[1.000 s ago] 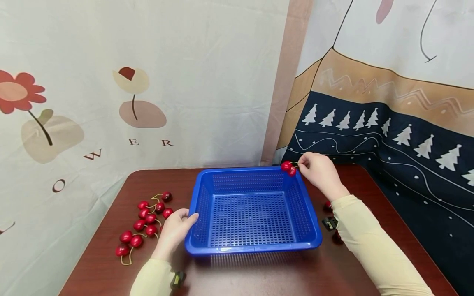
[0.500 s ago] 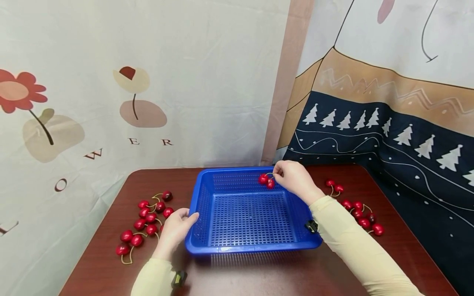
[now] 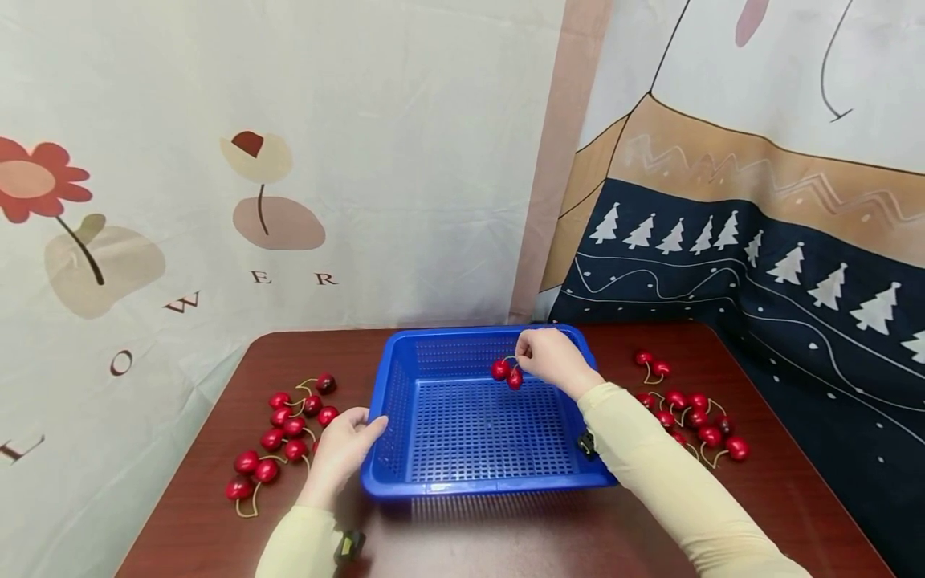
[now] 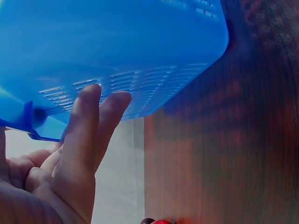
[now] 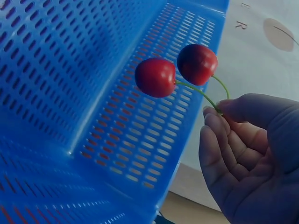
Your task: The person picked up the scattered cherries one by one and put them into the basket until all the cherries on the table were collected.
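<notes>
A blue plastic basket (image 3: 491, 486) with slotted walls stands in the middle of the table. My left hand (image 3: 343, 444) holds its left rim, thumb over the edge; in the left wrist view two fingers (image 4: 83, 126) lie along the outer wall. Between thumb and fingertips my right hand (image 3: 552, 359) pinches the green stems of a pair of cherries (image 5: 155, 77). Both red cherries hang over the basket, apart from its floor. No fruit shows inside the basket, though the right forearm covers part of its right side.
Several cherries (image 3: 294, 426) with stems lie on the brown table (image 3: 462, 542) left of the basket, close to the left hand. Another group of cherries (image 3: 698, 401) lies to the right, partly behind the right sleeve (image 3: 672, 466). Behind the table hangs a printed cloth (image 3: 405, 160).
My right hand has carried the pair of cherries leftward and lower, from the basket's back right corner to over its inside. The left hand has stayed at the rim.
</notes>
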Motion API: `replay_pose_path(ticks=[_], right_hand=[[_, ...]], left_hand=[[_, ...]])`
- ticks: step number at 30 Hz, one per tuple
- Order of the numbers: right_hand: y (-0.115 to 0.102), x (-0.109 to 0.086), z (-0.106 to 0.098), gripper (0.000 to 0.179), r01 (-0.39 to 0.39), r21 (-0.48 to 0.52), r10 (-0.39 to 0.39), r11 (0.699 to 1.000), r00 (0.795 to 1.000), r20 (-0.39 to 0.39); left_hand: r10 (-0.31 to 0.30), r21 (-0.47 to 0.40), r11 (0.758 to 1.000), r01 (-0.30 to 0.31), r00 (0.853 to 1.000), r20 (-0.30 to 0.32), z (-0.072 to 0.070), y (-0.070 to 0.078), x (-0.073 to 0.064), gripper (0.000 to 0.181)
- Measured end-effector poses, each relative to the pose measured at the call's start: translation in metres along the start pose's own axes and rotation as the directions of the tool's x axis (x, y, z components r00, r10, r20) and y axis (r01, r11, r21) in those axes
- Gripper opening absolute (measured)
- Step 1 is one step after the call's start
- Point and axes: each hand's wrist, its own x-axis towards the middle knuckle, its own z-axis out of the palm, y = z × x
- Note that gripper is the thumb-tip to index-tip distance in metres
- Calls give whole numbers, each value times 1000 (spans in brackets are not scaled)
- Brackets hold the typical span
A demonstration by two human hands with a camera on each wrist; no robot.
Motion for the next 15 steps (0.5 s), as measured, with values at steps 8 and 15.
replay_pose_path(ticks=[8, 15], right_hand=[[-2, 7, 17, 15, -51, 9, 50, 999, 995, 91], [-4, 9, 28, 19, -73, -12, 74, 997, 987, 144]], left_hand=[[1, 0, 1000, -1, 1000, -3, 0, 0, 0, 31], [1, 1, 1000, -1, 1000, -7, 0, 0, 0, 30]])
